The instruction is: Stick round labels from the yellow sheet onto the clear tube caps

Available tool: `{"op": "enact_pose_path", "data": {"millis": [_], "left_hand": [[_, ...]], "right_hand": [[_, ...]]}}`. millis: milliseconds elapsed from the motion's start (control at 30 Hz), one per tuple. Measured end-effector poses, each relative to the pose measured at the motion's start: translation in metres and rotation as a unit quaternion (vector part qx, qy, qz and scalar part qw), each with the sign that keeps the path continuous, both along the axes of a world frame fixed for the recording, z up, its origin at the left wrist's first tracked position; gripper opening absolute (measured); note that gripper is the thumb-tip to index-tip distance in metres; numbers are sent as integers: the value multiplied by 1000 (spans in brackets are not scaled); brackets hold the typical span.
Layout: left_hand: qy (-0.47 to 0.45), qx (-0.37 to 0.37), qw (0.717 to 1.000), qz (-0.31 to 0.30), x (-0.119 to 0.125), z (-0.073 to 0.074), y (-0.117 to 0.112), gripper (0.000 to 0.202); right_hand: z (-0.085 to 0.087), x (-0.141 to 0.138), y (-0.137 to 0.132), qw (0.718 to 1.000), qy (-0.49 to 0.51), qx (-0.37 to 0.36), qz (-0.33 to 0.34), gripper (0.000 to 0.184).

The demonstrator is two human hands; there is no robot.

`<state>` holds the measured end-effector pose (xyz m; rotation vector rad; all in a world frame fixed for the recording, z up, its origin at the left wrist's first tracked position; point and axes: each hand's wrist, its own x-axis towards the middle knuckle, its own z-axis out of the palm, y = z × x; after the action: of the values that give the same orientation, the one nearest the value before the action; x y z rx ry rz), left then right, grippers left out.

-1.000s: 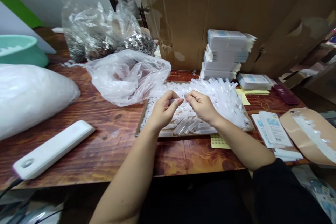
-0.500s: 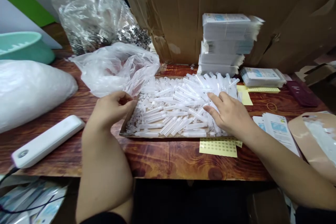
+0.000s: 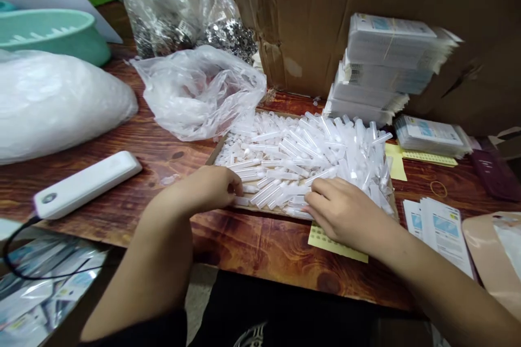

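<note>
A flat cardboard tray (image 3: 213,154) on the wooden table holds a heap of small clear plastic tubes (image 3: 309,157). My left hand (image 3: 207,188) rests at the tray's near left edge, fingers curled and touching the tubes there. My right hand (image 3: 345,212) lies at the tray's near edge, fingers bent down into the tubes, its heel over a yellow sticker sheet (image 3: 325,241). What either hand holds, if anything, is hidden by the fingers.
A crumpled clear bag (image 3: 199,92) lies left of the tray, with a white bag (image 3: 52,103), a teal basin (image 3: 52,30) and a white device (image 3: 87,184) beyond. Stacked packets (image 3: 386,65) stand against cardboard at the back; leaflets (image 3: 439,227) lie right.
Both hands dropped from holding a tube together above the tray to its near edge. The view moved closer and shifted left.
</note>
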<state>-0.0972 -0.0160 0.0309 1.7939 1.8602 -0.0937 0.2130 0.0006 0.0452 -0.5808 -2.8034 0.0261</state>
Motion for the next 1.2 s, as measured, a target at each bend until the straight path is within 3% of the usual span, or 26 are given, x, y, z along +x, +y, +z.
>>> {"op": "enact_pose_path", "data": {"millis": [133, 267, 367, 467, 533, 633, 867, 967, 1067, 1133, 1200], "left_hand": [[53, 73, 993, -74, 10, -3, -3, 14], [60, 120, 983, -128, 12, -1, -6, 10], [-1, 118, 987, -110, 3, 4, -10, 15], [-147, 179, 972, -46, -11, 5, -14, 19], [-277, 258, 925, 21, -17, 3, -17, 24], [-425, 329, 833, 130, -18, -4, -23, 40], [-589, 269, 703, 294, 9, -26, -52, 47], [-631, 213, 678, 310, 27, -37, -66, 52], [-671, 184, 651, 304, 43, -46, -76, 49], [-695, 178, 630, 297, 52, -51, -79, 46], [-714, 177, 612, 290, 60, -55, -80, 43]], "right_hand": [[9, -28, 3, 999, -44, -20, 12, 23], [10, -53, 6, 983, -158, -89, 30, 22], [3, -67, 6, 967, -216, -134, 36, 22], [-2, -76, 7, 962, -227, -151, 7, 22], [-3, -80, 8, 958, -240, -153, -20, 24], [-4, -83, 9, 953, -257, -150, -49, 25], [-15, -82, 4, 961, -233, -141, -57, 21], [-20, -77, 11, 970, -190, -142, -43, 15], [-23, -64, 21, 977, -29, -205, -41, 7], [-25, -55, 26, 950, 154, -269, -37, 4], [-26, -49, 26, 897, 301, -322, -20, 7]]}}
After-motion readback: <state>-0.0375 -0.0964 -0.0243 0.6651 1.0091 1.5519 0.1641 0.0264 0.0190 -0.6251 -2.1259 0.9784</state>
